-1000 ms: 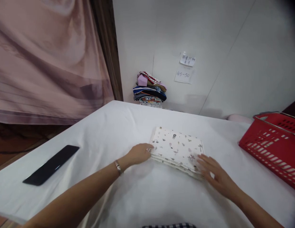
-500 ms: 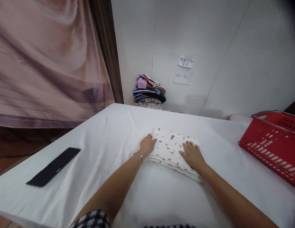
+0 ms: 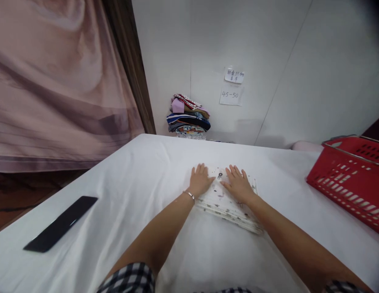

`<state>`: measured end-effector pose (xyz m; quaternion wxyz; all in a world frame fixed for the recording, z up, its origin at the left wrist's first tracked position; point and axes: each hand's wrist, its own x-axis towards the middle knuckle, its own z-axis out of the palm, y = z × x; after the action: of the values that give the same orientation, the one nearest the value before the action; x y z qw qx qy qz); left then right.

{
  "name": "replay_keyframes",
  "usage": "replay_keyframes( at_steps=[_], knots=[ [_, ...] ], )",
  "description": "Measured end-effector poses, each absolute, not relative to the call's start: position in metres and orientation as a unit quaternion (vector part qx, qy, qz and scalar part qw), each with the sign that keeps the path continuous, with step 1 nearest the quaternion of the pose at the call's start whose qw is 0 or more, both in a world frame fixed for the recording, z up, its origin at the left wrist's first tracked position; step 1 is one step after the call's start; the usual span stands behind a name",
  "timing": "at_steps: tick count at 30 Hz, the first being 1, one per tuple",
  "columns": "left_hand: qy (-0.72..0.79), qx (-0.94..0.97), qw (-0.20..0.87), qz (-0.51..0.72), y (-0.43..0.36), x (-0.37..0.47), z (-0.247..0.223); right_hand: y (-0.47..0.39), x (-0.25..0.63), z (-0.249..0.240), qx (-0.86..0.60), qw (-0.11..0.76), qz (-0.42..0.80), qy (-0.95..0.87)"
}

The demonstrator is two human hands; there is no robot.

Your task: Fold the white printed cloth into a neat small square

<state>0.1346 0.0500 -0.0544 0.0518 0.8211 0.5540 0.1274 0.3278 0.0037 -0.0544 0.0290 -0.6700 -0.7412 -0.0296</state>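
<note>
A folded white cloth with small grey and dark prints lies in several layers on the white-covered table. Its layered edge faces me. My left hand rests flat on the cloth's left part, fingers spread and pointing away from me. On the upper right part of the cloth lies my right hand, also flat with its fingers apart. Both palms press on the top layer, and neither hand grips anything. Parts of the cloth under the hands are hidden.
A red plastic basket with a metal handle stands at the table's right side. On the left lies a flat black object. Beyond the far edge is a stack of folded fabrics by the wall. A pink curtain hangs at left.
My left hand has moved from the cloth's left edge onto its top. My right hand has slid slightly away from me and left. The view has shifted a little.
</note>
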Motion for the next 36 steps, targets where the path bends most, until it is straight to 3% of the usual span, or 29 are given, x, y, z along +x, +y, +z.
replay_keyframes(
  at_steps=[6,15,23,30,36],
  knots=[
    [0.566,0.805,0.139,0.113,0.057,0.119,-0.077,0.011,0.341,-0.083,-0.69,0.022,0.024,-0.723],
    [0.653,0.708,0.181,0.198,0.06,0.114,-0.064,0.024,0.397,-0.052,-0.734,0.066,0.107,-0.667],
    [0.697,0.649,0.277,0.128,0.081,0.098,-0.048,0.046,0.427,-0.043,-0.714,0.048,0.185,-0.674],
    [0.687,0.648,0.265,0.193,0.075,0.091,-0.048,0.066,0.43,-0.026,-0.681,0.086,0.202,-0.698],
    [0.719,0.617,0.232,0.22,0.106,0.083,-0.04,0.107,0.406,-0.018,-0.716,0.16,0.118,-0.669]
  ],
)
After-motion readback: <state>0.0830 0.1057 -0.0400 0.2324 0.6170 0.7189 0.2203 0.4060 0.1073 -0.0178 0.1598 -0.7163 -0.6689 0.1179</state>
